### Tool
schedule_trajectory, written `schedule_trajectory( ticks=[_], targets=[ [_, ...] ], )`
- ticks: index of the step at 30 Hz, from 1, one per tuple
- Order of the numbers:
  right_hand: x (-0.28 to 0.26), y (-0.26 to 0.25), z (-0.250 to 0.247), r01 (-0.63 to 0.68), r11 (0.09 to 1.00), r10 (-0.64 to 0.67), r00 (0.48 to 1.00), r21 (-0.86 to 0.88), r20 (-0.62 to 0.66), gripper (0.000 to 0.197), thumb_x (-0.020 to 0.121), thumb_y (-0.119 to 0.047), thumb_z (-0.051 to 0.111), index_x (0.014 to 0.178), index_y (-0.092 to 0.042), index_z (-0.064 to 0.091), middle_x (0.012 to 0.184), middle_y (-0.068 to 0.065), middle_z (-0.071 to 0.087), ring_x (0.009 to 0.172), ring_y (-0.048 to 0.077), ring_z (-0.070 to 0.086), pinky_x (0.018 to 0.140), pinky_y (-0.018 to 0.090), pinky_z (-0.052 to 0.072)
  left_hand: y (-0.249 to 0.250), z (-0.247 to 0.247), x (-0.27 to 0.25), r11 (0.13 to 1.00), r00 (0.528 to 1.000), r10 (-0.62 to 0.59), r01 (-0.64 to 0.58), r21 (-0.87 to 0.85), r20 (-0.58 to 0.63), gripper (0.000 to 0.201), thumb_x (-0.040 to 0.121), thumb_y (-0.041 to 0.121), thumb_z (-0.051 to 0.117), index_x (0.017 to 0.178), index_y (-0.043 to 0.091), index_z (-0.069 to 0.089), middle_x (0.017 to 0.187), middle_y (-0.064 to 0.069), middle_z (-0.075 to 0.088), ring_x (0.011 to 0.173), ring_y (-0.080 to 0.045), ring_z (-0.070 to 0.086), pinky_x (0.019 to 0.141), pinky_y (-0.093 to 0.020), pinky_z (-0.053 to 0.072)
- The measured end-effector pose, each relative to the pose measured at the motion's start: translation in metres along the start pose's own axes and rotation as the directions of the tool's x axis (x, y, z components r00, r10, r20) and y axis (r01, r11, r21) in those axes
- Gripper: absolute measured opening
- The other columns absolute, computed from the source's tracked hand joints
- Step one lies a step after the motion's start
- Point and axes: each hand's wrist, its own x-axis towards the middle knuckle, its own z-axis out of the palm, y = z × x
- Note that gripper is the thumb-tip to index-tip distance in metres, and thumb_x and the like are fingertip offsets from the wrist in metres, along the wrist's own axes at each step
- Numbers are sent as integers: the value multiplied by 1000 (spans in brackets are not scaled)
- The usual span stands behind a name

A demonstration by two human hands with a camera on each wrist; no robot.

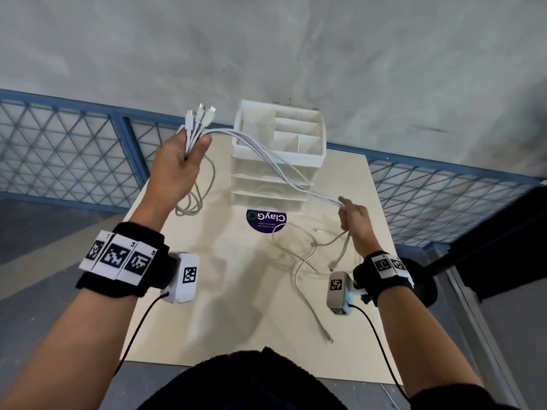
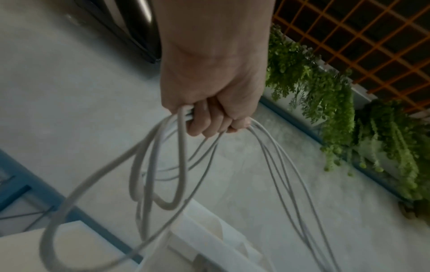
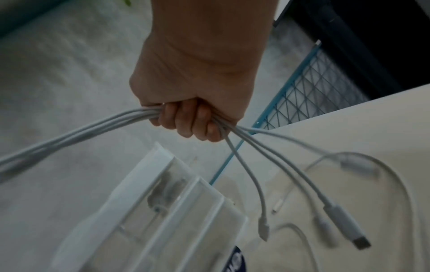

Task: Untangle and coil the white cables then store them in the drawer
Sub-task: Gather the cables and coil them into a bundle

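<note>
A bundle of white cables [image 1: 284, 176] stretches in the air between my two hands, above the table. My left hand [image 1: 192, 149], raised at the left, grips one end, with several plugs [image 1: 201, 113] sticking up past the fingers and loops [image 1: 192, 202] hanging below. In the left wrist view the left hand [image 2: 209, 125] is curled round the cables [image 2: 158, 165]. Lower at the right, my right hand [image 1: 349, 214] grips the bundle; in the right wrist view several plug ends [image 3: 344, 226] dangle below the right hand [image 3: 186, 125]. The white drawer unit [image 1: 296, 159] stands behind, its drawers closed.
More white cable [image 1: 296, 279] lies loose on the light wooden table [image 1: 207, 321] at the front right. A purple round sticker [image 1: 266, 220] sits before the drawers. A blue mesh fence [image 1: 74, 152] borders the table's far side, with grey floor beyond.
</note>
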Motion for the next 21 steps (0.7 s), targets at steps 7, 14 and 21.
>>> schedule_trajectory(
  ticks=[7,14,21],
  targets=[
    [-2,-22,-51,103,994,-95,982,38,-164,44,89,-23,55,49,-22,36,36,-11,31,36,7,22,39,21,15,-30,2,-16,980,992,-62,39,195,111,32,96,33,45,80,5,48,58,-2,44,57,-19,44,56,-25,25],
    [-36,60,-107,-179,839,94,978,-514,-187,49,80,-37,61,66,9,61,60,13,47,60,21,44,59,32,34,-49,5,-42,911,774,-258,-4,412,578,38,93,39,46,112,9,60,97,-18,61,104,-36,57,73,-36,36],
    [-90,131,-104,-224,684,357,933,-695,50,37,84,-19,61,53,-8,46,52,4,33,53,18,30,50,31,23,-87,20,-81,785,178,-610,2,620,772,30,90,45,46,84,18,57,72,4,55,59,-6,44,51,-12,35]
  ],
)
